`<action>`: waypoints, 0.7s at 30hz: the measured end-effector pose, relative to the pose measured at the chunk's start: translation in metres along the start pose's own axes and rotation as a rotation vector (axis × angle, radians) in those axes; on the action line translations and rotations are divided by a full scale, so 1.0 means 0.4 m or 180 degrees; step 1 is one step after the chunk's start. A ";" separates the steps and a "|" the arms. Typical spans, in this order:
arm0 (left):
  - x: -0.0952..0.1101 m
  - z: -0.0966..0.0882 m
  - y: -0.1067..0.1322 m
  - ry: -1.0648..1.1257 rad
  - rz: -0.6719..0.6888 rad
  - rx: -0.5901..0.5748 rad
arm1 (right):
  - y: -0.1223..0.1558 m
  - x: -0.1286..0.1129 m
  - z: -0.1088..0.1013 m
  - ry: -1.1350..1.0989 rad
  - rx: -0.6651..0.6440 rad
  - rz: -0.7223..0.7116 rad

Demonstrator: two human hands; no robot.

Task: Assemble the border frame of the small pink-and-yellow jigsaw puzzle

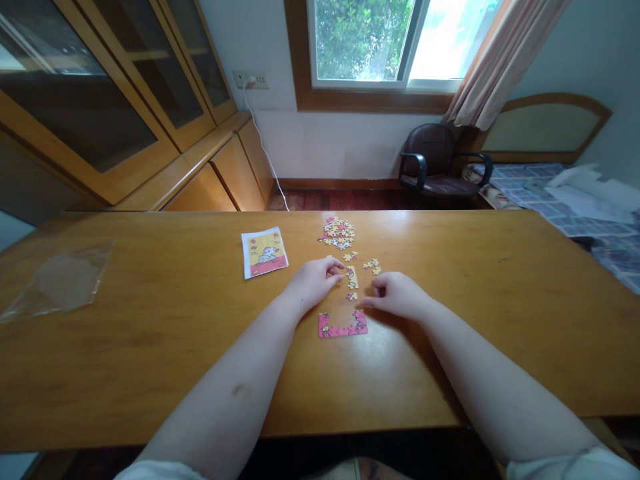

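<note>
My left hand [318, 283] rests on the table just left of a joined strip of yellow jigsaw pieces [353, 277]. Its fingers are bent, with a gap between thumb and fingers. To the strip's right is my right hand [399, 295], fingers curled and thumb apart, with nothing visible in it. A small pink-and-yellow piece [352, 296] lies below the strip. Nearer me sits a joined pink puzzle section [343, 331], shaped like a shallow U. Several loose yellow pieces [373, 266] lie beyond my right hand, and a few more [351, 257] above the strip.
A heap of loose jigsaw pieces [338, 233] lies toward the table's far edge. Left of it is a picture sheet [265, 253] with a white animal on yellow and pink. A clear plastic bag [60, 280] lies far left. Beyond the wooden table [175, 333] stands an armchair [434, 160].
</note>
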State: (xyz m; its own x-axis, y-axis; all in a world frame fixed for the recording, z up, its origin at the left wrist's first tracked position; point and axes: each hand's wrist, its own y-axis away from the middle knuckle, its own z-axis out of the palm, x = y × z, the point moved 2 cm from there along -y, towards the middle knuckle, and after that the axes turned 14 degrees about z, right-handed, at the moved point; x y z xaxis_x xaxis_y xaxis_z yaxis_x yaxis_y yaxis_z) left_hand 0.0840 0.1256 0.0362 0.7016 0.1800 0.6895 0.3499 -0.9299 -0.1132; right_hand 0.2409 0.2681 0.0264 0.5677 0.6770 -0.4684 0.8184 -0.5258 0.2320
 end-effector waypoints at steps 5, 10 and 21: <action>0.034 0.042 0.008 0.0062 0.0100 -0.0425 | 0.020 -0.018 -0.001 0.0534 -0.0416 -0.0277; 0.041 0.066 0.009 0.0120 0.0420 -0.0673 | 0.017 -0.018 0.001 0.0684 -0.0421 -0.0340; 0.043 0.079 0.015 0.0234 0.0304 -0.0848 | 0.012 -0.016 0.007 0.0588 -0.0395 -0.0297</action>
State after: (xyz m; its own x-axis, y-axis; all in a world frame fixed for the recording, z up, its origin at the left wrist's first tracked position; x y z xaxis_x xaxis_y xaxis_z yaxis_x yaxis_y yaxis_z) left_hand 0.1176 0.1333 0.0248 0.6731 0.0729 0.7360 0.1023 -0.9947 0.0051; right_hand 0.2410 0.2601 0.0282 0.4864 0.8085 -0.3314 0.8663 -0.3968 0.3034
